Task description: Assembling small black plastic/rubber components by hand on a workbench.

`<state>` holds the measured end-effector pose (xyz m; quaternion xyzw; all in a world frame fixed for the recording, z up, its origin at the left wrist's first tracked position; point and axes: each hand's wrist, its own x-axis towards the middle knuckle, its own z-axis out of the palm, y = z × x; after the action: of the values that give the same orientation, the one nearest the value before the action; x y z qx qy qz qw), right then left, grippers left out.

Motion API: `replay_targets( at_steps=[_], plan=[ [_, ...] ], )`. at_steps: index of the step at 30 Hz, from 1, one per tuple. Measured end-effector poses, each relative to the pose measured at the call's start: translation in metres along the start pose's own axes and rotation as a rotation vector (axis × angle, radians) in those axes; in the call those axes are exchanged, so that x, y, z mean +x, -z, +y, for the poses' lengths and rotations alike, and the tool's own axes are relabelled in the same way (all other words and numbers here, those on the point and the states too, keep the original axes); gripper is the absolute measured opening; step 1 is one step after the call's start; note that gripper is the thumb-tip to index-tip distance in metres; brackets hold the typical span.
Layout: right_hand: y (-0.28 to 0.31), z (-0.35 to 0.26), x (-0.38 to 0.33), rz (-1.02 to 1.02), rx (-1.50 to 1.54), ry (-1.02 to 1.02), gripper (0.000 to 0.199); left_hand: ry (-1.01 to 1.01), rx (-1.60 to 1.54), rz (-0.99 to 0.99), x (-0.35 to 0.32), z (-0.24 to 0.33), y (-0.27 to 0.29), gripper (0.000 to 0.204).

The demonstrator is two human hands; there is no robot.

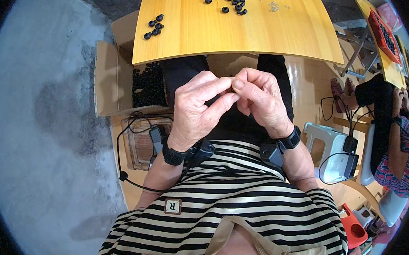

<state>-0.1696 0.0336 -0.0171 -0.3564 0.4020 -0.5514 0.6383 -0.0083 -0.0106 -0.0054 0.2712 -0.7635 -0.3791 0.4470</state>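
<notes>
My left hand (198, 109) and my right hand (263, 101) meet fingertip to fingertip above my lap, just short of the table's near edge. Both are closed in a pinch. Whatever sits between the fingertips is too small and too covered to make out. Beyond them on the wooden table (287, 31) lies a cluster of small round black parts (225, 9), with a smaller group of black parts (158, 26) near the left edge. Tiny clear pieces (273, 7) are scattered to the right of the cluster.
Below the table's left side stands an open cardboard box (107, 80) full of black parts (149, 86). A pale plastic stool (326, 150) with cables and black adapters is at right. Farther right sits another person (397, 145) by a table holding a red tray (384, 38).
</notes>
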Motion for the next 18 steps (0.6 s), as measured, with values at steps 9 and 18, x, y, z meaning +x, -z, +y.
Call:
replay_targets(
  at_steps=[9,18],
  plan=[
    [0.0041,0.0069,0.0018,-0.071,0.247,0.007,0.027,-0.026,0.018,0.022,-0.0015,0.0010,0.0013,0.024],
    [0.0001,0.0053,0.0024,0.002,0.098,-0.003,0.022,0.004,0.099,0.019,-0.0035,-0.0031,0.0014,0.026]
  ],
)
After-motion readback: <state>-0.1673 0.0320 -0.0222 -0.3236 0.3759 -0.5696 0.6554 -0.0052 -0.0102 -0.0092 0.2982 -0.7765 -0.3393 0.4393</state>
